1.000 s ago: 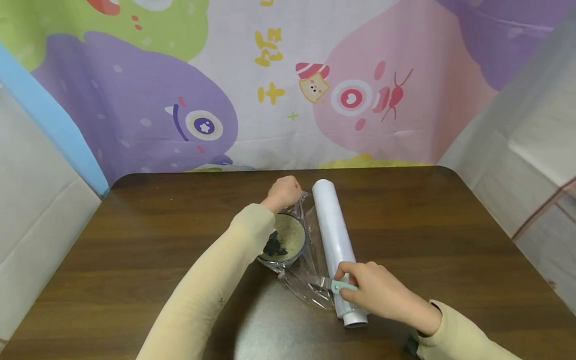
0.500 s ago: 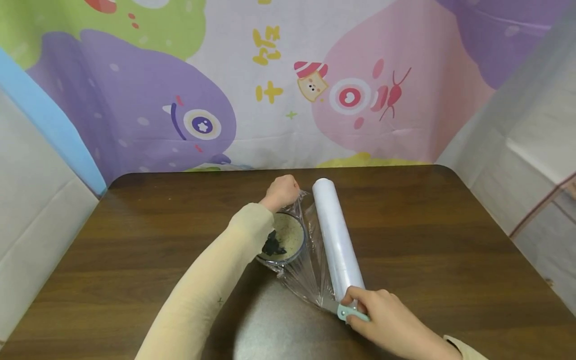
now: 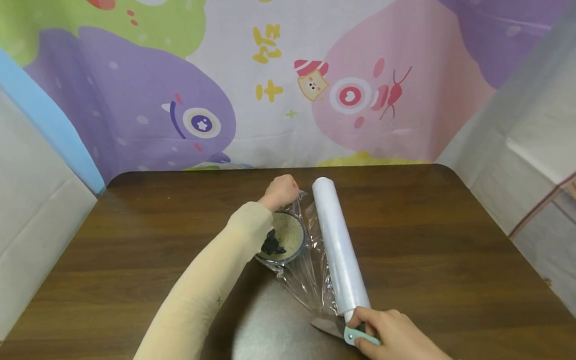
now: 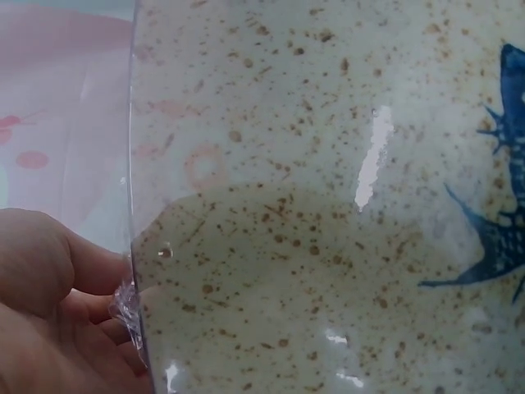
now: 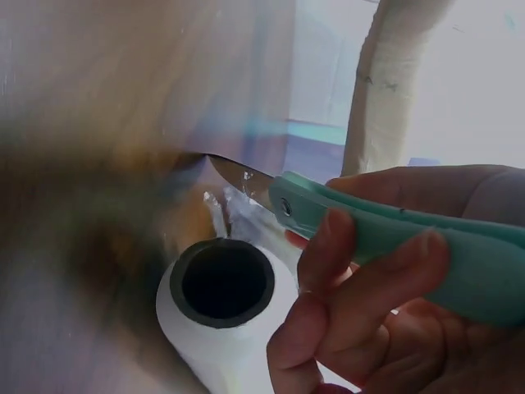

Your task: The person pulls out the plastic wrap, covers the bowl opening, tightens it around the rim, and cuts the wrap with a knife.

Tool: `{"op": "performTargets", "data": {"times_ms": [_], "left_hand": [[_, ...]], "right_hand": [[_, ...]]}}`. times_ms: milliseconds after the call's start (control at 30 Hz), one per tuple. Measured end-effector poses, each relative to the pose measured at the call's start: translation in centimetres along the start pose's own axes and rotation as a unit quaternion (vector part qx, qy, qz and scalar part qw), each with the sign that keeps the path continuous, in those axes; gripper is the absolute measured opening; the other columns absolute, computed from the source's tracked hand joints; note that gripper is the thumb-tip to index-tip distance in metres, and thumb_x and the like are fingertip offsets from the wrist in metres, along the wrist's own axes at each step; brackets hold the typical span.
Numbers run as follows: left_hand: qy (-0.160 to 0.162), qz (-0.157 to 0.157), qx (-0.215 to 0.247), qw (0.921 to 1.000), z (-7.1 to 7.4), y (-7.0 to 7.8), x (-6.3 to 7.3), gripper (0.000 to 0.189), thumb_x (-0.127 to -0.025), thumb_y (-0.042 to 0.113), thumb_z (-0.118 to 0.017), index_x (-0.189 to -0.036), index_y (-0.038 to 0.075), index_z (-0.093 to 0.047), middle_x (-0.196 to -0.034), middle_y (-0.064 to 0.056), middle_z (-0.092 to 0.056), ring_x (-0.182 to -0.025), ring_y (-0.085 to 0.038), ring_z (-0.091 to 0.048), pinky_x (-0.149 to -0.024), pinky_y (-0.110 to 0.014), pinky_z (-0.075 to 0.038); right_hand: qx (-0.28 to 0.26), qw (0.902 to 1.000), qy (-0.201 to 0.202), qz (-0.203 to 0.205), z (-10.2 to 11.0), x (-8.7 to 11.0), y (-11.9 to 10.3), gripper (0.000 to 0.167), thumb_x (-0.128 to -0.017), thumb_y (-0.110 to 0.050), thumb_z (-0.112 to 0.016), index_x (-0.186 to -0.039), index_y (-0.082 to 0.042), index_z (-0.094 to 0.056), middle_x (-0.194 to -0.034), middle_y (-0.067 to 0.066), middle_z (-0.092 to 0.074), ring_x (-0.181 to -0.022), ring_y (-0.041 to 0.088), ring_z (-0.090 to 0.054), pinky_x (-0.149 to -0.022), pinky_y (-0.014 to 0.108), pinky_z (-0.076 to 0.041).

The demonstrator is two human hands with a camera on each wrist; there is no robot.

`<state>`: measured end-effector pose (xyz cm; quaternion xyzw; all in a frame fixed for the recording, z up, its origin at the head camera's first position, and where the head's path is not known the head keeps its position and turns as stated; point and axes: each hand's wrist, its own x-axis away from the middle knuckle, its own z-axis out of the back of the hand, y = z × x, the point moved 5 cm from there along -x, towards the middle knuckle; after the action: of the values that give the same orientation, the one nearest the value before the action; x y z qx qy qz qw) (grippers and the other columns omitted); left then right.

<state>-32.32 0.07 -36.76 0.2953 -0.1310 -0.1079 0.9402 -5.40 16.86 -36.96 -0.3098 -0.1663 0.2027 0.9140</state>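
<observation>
A bowl (image 3: 291, 234) with a speckled inside and a dark blue fish design stands mid-table under clear plastic wrap (image 3: 300, 280). My left hand (image 3: 282, 190), beyond the bowl's far rim, pinches a bunched edge of the wrap; the left wrist view shows the crumpled film (image 4: 128, 316) at the fingers. My right hand (image 3: 400, 334) grips a folding knife (image 3: 360, 336) by its mint-green handle, blade unfolded and pointing left. That blade (image 5: 242, 179) lies just past the near edge of the film, by the near end of the wrap roll (image 3: 338, 240).
The white roll lies lengthwise right of the bowl, its hollow core (image 5: 221, 283) facing the right wrist camera. Dark wood tabletop (image 3: 450, 250) surrounds everything. A cartoon-printed cloth (image 3: 270, 125) hangs behind the table's far edge.
My right hand has drawn the knife toward the near side along the roll, past the film's near edge. The film beside the roll hangs looser. My left hand keeps its place.
</observation>
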Motion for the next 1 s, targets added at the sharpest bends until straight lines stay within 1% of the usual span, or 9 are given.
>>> {"op": "performTargets", "data": {"times_ms": [233, 300, 400, 467, 533, 600, 633, 833, 1000], "left_hand": [[-0.021, -0.024, -0.005, 0.9995, 0.5, 0.0, 0.2, 0.043, -0.089, 0.005, -0.038, -0.047, 0.013, -0.03, -0.044, 0.003, -0.024, -0.042, -0.01, -0.015, -0.043, -0.024, -0.02], [-0.026, -0.037, -0.016, 0.9988, 0.7, 0.1, 0.2, 0.043, -0.088, 0.005, -0.039, -0.047, 0.014, -0.03, -0.043, 0.004, -0.023, -0.042, -0.009, -0.015, -0.044, -0.024, -0.02], [-0.04, -0.039, -0.021, 0.9982, 0.9, 0.1, 0.1, 0.04, -0.088, 0.006, -0.041, -0.049, 0.011, -0.032, -0.046, 0.002, -0.025, -0.043, -0.01, -0.015, -0.046, -0.025, -0.021], [-0.044, -0.033, -0.015, 0.9984, 1.2, -0.1, 0.1, 0.03, -0.089, 0.007, -0.044, -0.059, 0.007, -0.047, -0.055, 0.001, -0.037, -0.045, -0.01, -0.024, -0.049, -0.025, -0.026], [-0.052, -0.02, 0.005, 0.9985, 1.2, -0.6, 0.1, 0.014, -0.088, 0.007, -0.048, -0.081, 0.002, -0.058, -0.068, -0.005, -0.051, -0.05, -0.011, -0.036, -0.054, -0.026, -0.034], [-0.061, -0.009, 0.032, 0.9976, 1.2, -1.3, 0.0, 0.021, -0.087, 0.005, -0.051, -0.106, 0.0, -0.058, -0.087, -0.009, -0.059, -0.06, -0.013, -0.049, -0.062, -0.027, -0.042], [-0.069, -0.005, 0.054, 0.9962, 1.1, -1.6, 0.0, 0.03, -0.087, 0.003, -0.051, -0.116, 0.0, -0.055, -0.095, -0.01, -0.059, -0.068, -0.014, -0.054, -0.068, -0.028, -0.046], [-0.156, -0.003, 0.135, 0.9786, 0.7, -2.8, 0.2, 0.032, -0.092, 0.007, -0.046, -0.124, 0.003, -0.049, -0.088, -0.007, -0.054, -0.072, -0.015, -0.055, -0.075, -0.031, -0.049], [-0.237, -0.055, 0.12, 0.9624, 0.9, -2.3, 1.0, 0.048, -0.091, -0.002, -0.038, -0.136, 0.014, -0.04, -0.098, -0.01, -0.055, -0.067, -0.013, -0.049, -0.069, -0.031, -0.044]], "right_hand": [[-0.034, 0.9991, -0.02, 0.014, 1.1, 0.6, -0.2, 0.009, -0.085, -0.023, -0.062, -0.093, -0.022, -0.058, -0.06, -0.018, -0.036, -0.05, -0.005, -0.033, -0.045, 0.017, -0.03], [-0.031, 0.9993, 0.001, 0.021, 2.4, 0.8, -0.4, 0.011, -0.085, -0.023, -0.062, -0.095, -0.024, -0.058, -0.06, -0.018, -0.038, -0.051, -0.005, -0.034, -0.045, 0.017, -0.031], [-0.004, 0.9977, 0.068, 0.009, 5.2, 0.9, -0.5, 0.012, -0.085, -0.028, -0.061, -0.097, -0.029, -0.057, -0.061, -0.016, -0.041, -0.05, -0.004, -0.034, -0.044, 0.018, -0.032], [0.007, 0.9938, 0.11, -0.019, 7.1, 0.8, -0.2, 0.012, -0.087, -0.031, -0.06, -0.098, -0.032, -0.057, -0.061, -0.014, -0.044, -0.049, -0.002, -0.035, -0.044, 0.019, -0.032], [0.011, 0.9887, 0.142, -0.047, 8.7, 0.7, 0.3, 0.014, -0.088, -0.033, -0.058, -0.101, -0.03, -0.056, -0.062, -0.01, -0.044, -0.048, 0.001, -0.035, -0.043, 0.021, -0.032], [0.013, 0.9843, 0.162, -0.068, 9.9, 0.4, 1.0, 0.017, -0.089, -0.034, -0.056, -0.104, -0.026, -0.056, -0.064, -0.007, -0.045, -0.048, 0.003, -0.036, -0.043, 0.023, -0.032], [0.012, 0.9824, 0.169, -0.078, 10.3, 0.2, 1.4, 0.019, -0.089, -0.034, -0.056, -0.106, -0.024, -0.056, -0.064, -0.005, -0.045, -0.048, 0.005, -0.036, -0.043, 0.023, -0.032], [0.009, 0.976, 0.19, -0.107, 11.5, -0.6, 3.4, 0.027, -0.09, -0.034, -0.054, -0.111, -0.016, -0.055, -0.066, -0.002, -0.047, -0.049, 0.008, -0.036, -0.043, 0.025, -0.032], [-0.025, 0.9725, 0.205, -0.107, 12.0, -1.4, 5.3, 0.036, -0.092, -0.033, -0.051, -0.119, -0.009, -0.05, -0.072, 0.002, -0.055, -0.052, 0.011, -0.043, -0.045, 0.026, -0.036]]}}
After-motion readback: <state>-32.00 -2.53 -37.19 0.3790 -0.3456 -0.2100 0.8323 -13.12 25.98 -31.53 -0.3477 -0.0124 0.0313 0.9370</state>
